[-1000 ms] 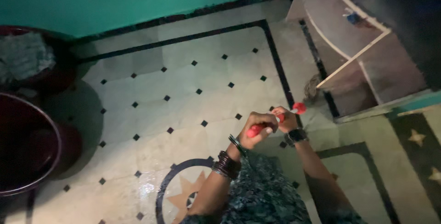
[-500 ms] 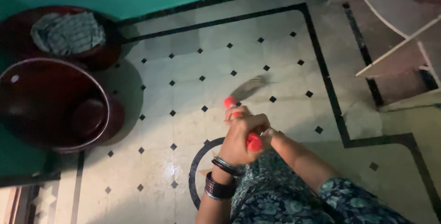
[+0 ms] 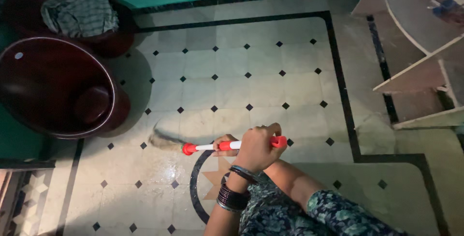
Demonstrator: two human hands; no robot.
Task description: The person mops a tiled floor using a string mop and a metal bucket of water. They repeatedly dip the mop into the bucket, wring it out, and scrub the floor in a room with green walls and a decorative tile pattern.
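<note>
A broom (image 3: 212, 145) is gripped by both hands: left hand (image 3: 256, 146) clamped near the handle's end, right hand (image 3: 223, 144) fingers closed further down. Its bristles are laid on the floor (image 3: 232, 81) toward nine o'clock, near the tub (image 3: 114, 101).

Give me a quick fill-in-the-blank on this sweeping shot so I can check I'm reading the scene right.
1. Both hands grip the broom, whose handle is red and ____.
2. The broom's bristles point toward the ____ side of the picture.
3. A striped cloth lies in the ____ tub of the two.
4. The left hand sits nearer the handle's ____ end than the right hand.

Missing words: white; left; farther; butt
</note>
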